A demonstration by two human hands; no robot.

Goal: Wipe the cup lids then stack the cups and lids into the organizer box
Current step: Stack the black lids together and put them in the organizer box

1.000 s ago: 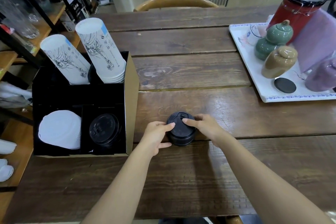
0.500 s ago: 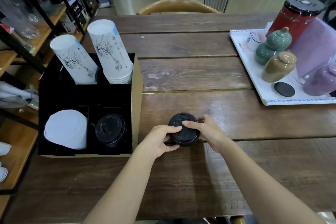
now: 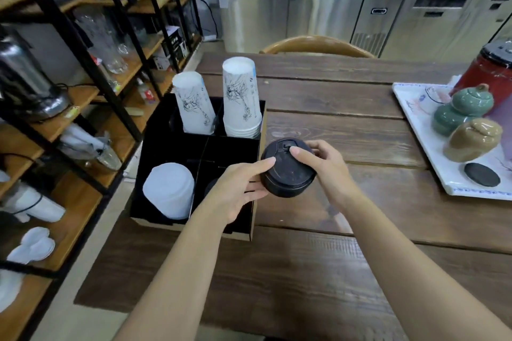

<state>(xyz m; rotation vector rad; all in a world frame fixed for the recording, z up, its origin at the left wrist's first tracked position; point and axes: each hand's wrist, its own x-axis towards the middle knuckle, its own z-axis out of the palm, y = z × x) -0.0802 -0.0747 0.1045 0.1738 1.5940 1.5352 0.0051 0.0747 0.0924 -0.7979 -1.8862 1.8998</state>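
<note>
Steel fridges line the far wall behind a dark wooden bench. Both hands grasp a stack of black lids just right of the organizer box: left hand, right hand. Printed paper cups stand upside down inside; their writing is too small to read.

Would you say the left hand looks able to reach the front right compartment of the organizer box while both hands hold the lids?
Probably yes. The left hand already hangs over that compartment of the organizer box, sharing the stack of black lids with the right hand; nothing visible blocks the drop.
</note>
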